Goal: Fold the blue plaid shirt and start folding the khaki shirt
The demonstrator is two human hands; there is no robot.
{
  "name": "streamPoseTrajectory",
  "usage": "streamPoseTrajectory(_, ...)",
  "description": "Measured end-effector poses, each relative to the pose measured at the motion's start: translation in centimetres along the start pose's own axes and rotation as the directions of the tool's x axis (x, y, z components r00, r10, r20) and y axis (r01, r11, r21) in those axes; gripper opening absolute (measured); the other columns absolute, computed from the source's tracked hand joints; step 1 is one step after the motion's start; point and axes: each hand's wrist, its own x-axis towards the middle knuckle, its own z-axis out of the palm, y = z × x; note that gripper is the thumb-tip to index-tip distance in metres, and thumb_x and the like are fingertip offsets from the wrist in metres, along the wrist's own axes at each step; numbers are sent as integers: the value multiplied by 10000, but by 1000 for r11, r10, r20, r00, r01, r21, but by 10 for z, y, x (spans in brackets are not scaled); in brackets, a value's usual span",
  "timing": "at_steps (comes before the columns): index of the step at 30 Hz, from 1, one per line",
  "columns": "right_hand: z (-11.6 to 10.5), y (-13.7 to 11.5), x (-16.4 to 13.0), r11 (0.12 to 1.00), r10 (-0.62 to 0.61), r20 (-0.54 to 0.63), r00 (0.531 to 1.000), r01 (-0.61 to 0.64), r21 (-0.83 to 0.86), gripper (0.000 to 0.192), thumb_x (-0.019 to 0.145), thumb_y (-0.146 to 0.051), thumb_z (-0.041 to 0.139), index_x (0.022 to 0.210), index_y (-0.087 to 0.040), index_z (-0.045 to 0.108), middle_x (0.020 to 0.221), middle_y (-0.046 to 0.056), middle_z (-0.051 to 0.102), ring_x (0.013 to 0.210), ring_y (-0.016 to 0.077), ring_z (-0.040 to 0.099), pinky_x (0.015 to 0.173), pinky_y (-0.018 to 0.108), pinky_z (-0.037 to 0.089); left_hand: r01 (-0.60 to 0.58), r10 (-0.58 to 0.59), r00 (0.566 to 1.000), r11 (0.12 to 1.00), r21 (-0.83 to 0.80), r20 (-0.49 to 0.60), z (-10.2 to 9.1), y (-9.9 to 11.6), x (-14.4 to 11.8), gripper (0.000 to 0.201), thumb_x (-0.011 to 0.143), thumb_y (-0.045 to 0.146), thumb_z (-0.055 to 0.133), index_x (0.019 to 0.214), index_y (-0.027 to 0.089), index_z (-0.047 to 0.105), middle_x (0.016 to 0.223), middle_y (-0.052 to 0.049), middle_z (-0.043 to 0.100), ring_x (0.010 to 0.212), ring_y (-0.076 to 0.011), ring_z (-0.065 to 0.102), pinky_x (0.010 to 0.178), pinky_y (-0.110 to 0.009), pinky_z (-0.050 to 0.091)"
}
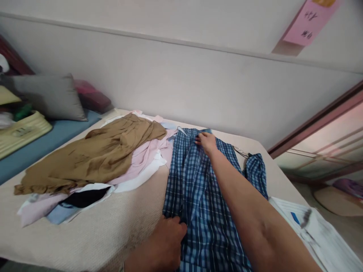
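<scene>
A blue plaid shirt (195, 196) lies spread lengthwise on the beige bed cover (93, 234). My left hand (166, 243) pinches the shirt's near left edge, fingers closed on the cloth. At the far end my right hand (206, 142) rests on the collar area, gripping the fabric there, with my forearm stretched over the shirt. A wire hanger (241, 152) pokes out by the right shoulder.
A heap of clothes lies to the left: a brown garment (93, 155) on top of pink (141, 158), white and light-blue pieces. A grey pillow (48, 96) and a yellow case (21, 132) sit far left. White folded cloth (317, 230) lies at right. The wall (181, 79) runs behind the bed.
</scene>
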Motion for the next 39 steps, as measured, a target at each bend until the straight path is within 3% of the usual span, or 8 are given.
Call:
streamPoseTrajectory(4, 29, 20, -15, 996, -20, 148, 989, 32, -80, 267, 902, -230, 541, 1121, -153, 672, 993, 81, 736, 794, 157, 707, 696, 280, 589, -16, 15, 1000, 999, -41, -19, -3, -1, -6, 286, 797, 215, 534, 1051, 174, 658, 1127, -131, 670, 1005, -318, 644, 933, -543, 527)
streamPoseTrajectory(10, -2, 39, -66, 936, -53, 151, 987, 102, -336, 201, 873, -212, 569, 1004, -175, 717, 974, 86, 736, 988, 239, 678, 952, 385, 503, 51, -55, 997, 995, -88, -49, -12, 11, -15, 334, 900, 353, 511, 1086, 134, 681, 1123, -164, 695, 1056, -348, 654, 971, -555, 508)
streamPoseTrajectory(15, -15, 33, -108, 674, -209, 136, 968, 244, -697, 299, 950, -267, 506, 1175, -160, 671, 1149, 134, 698, 1058, 270, 634, 932, 375, 470, 85, -85, 996, 996, 9, 18, -23, 7, -16, 286, 889, 190, 460, 1043, 139, 696, 1064, -173, 724, 1003, -338, 699, 884, -493, 552)
streamPoseTrajectory(19, -13, 40, -153, 512, -395, 309, 865, 487, -708, 420, 1024, -378, 433, 1326, -143, 604, 1376, 171, 601, 1274, 307, 522, 1070, 446, 392, 121, -126, 990, 991, 63, 71, -38, -7, -23, 241, 859, 277, 563, 996, 158, 722, 1097, -175, 728, 1047, -347, 693, 880, -455, 545)
streamPoseTrajectory(22, -1, 57, -185, 442, -346, 455, 820, 570, -693, 585, 1023, -539, 429, 1484, -183, 488, 1566, 167, 433, 1434, 344, 366, 1147, 549, 297, 189, -193, 980, 979, 77, 53, -51, -20, -28, 199, 826, 276, 604, 948, 171, 722, 1073, -163, 732, 1027, -339, 691, 841, -422, 530)
streamPoseTrajectory(27, 4, 64, -200, 529, -149, 534, 832, 524, -668, 642, 1021, -581, 413, 1549, -217, 412, 1623, 155, 349, 1495, 356, 282, 1173, 610, 252, 211, -211, 977, 975, 62, -6, -58, -38, -30, 97, 820, 230, 600, 836, 207, 694, 936, -105, 740, 937, -296, 700, 766, -371, 503)
streamPoseTrajectory(33, -60, 32, -241, 760, -238, 537, 809, 499, -415, 506, 1062, -448, 361, 1501, -206, 432, 1459, 127, 545, 1361, 243, 492, 1145, 448, 406, 326, -326, 931, 945, -28, -166, -39, -26, 2, 314, 971, 362, 444, 995, 178, 698, 1070, -153, 734, 1041, -297, 687, 858, -394, 508)
streamPoseTrajectory(39, -103, 58, -282, 627, -212, 532, 820, 532, -570, 405, 1019, -260, 428, 1406, -183, 521, 1376, 145, 594, 1279, 283, 552, 1041, 475, 503, 414, -415, 873, 908, -63, -255, -16, -3, 38, 420, 980, 462, 439, 995, 146, 714, 1049, -167, 735, 1021, -313, 698, 838, -403, 530)
